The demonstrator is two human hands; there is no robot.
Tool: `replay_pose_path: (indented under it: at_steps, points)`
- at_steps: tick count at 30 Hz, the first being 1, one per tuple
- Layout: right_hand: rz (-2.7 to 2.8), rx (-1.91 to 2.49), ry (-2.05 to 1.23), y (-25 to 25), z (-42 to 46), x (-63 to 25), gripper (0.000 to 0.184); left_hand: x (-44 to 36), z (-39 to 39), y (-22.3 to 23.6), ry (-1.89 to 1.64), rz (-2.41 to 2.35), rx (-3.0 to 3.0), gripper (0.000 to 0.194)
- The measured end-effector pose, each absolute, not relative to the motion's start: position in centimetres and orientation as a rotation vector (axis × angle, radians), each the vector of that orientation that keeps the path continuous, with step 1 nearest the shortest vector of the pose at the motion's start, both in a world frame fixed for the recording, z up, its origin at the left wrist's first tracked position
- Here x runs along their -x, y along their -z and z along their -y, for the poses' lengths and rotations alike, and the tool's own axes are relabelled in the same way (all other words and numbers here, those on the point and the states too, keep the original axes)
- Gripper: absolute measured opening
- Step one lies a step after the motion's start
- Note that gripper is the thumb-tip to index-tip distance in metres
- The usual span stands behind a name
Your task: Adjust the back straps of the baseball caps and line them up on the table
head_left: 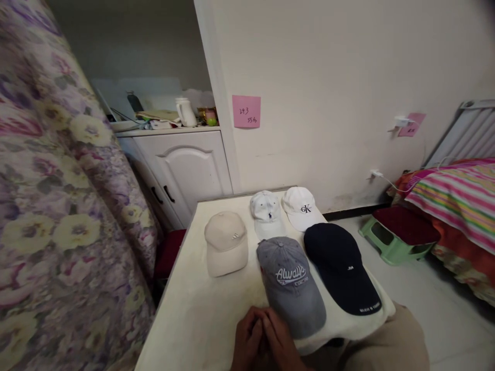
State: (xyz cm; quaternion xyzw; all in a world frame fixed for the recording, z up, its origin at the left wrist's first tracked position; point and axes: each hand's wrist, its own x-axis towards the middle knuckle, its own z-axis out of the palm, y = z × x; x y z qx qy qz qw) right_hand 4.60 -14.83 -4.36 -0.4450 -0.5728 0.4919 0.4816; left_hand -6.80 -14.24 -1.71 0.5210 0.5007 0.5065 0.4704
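My left hand (247,335) and my right hand (279,337) rest together at the front edge of the table, fingers closed and touching one another. Neither shows anything held. Just beside my right hand lies a grey baseball cap (288,281) with "Always" lettering, its brim towards me. To its right is a black cap (336,263) with a long brim. A beige cap (226,242) sits farther left. Behind the grey one are a pale cap (266,212) with a small dark emblem and a white cap (300,206) with dark letters.
The caps lie on a table with a cream cover (201,319). A floral curtain (77,206) hangs at left, by a white cabinet (189,165) with a white jug (186,112) on top. At right are a green stool (386,239) and a bed (460,190).
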Motion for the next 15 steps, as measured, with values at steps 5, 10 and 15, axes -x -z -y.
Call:
replay_pose_path:
  at_steps: [5,10,15]
  points:
    - [1.386,1.135,-1.204,6.5,14.8,-4.7,0.053,6.6,14.5,1.4,-1.227,-1.241,-1.243,0.043]
    - [1.383,1.160,-1.211,7.0,14.8,-4.7,0.047,7.0,14.1,2.1,-1.226,-1.241,-1.312,0.044]
    - [1.420,1.066,-1.202,5.0,14.8,-4.6,0.044,7.2,14.0,3.1,-1.207,-1.219,-1.306,0.043]
